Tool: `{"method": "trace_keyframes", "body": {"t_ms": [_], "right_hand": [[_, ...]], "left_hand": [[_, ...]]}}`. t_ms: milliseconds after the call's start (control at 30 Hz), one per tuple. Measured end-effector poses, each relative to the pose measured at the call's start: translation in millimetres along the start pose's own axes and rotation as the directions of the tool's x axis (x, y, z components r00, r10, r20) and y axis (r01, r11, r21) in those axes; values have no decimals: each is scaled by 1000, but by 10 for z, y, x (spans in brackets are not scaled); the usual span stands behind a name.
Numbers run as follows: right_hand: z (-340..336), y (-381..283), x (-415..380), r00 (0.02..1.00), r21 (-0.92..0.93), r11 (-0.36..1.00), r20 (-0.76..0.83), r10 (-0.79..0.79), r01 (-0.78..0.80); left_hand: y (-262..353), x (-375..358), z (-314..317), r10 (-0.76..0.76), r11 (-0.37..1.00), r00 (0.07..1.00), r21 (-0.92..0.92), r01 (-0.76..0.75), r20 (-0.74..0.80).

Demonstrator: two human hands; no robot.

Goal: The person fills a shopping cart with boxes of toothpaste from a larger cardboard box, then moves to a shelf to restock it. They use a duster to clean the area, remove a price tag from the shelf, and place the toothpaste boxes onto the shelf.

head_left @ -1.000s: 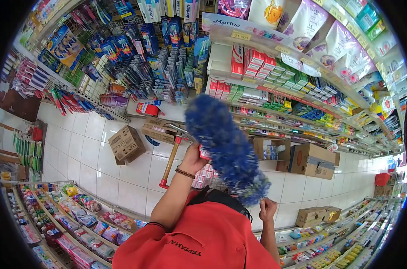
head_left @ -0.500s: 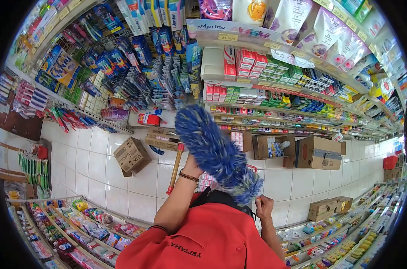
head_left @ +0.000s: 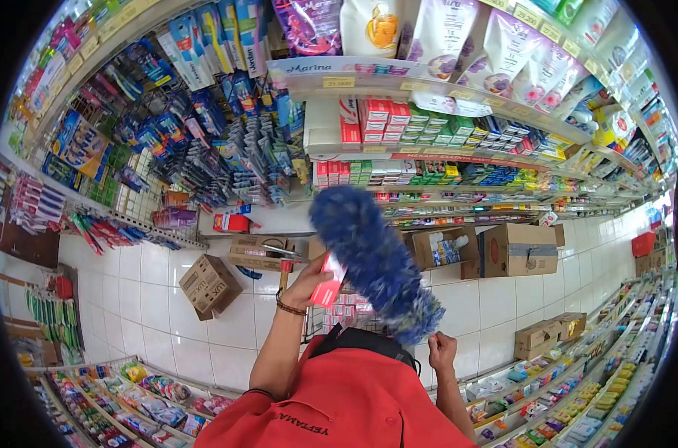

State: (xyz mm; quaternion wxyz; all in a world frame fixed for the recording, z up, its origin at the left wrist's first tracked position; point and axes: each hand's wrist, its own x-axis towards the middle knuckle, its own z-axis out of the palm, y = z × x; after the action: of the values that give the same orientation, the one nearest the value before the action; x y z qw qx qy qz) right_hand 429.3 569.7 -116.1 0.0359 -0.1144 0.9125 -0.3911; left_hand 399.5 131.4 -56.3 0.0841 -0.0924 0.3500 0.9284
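In my left hand [head_left: 307, 285] is a red and white carton [head_left: 328, 282], fingers wrapped round its side. A fluffy blue duster [head_left: 372, 257] slants across the middle and hides part of the view beyond. My right hand [head_left: 442, 351] is closed at the duster's lower end, with the handle itself hidden. Close to the left hand, a brown bar with a red end [head_left: 287, 266] passes behind the fingers. Below the duster, in front of my body, a wire basket holds several pink and white cartons [head_left: 342, 309].
Ahead stand shelves with stacked toothpaste-like cartons [head_left: 384, 119] and pouches [head_left: 443, 37] above. Toothbrush packs [head_left: 242, 160] hang on the left rack. Cardboard boxes [head_left: 210, 284] stand on the tiled floor, another open box [head_left: 440, 250] at the shelf foot. Low shelves [head_left: 152, 396] flank me behind.
The red and white carton now shows in my left hand, which has moved slightly left and down. The duster has shifted slightly right and down in view; the shelves appear shifted left.
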Motion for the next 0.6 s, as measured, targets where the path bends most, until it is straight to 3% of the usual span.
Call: {"method": "trace_keyframes", "body": {"t_ms": [33,100,167,233,300,367,500,567,600], "right_hand": [[27,2,44,998,40,997,-27,61,-60],[30,-37,94,987,56,990,-92,131,-126],[30,24,84,926,92,949,-212,313,-300],[-39,122,-23,908,146,934,-226,352,-326],[-110,294,-209,890,156,925,-256,378,-347],[-210,337,-391,878,130,911,-246,411,-390],[-224,354,-826,832,12,871,-287,474,-492],[-110,402,-1070,820,35,860,-283,497,-509],[-54,385,-1172,816,46,854,-272,510,-518]], "left_hand": [[53,-45,85,18,998,987,63,-29,162],[171,15,248,-21,995,989,103,5,150],[291,94,296,5,998,1000,69,-7,28],[506,380,335,194,973,980,139,-186,-40],[858,620,469,255,961,939,164,-221,-231],[1192,912,547,370,903,874,344,-258,-316],[1874,1208,660,237,810,939,585,-50,-248],[2113,1154,907,75,808,980,587,48,-183],[2169,1143,911,75,808,980,587,47,-182]]}}
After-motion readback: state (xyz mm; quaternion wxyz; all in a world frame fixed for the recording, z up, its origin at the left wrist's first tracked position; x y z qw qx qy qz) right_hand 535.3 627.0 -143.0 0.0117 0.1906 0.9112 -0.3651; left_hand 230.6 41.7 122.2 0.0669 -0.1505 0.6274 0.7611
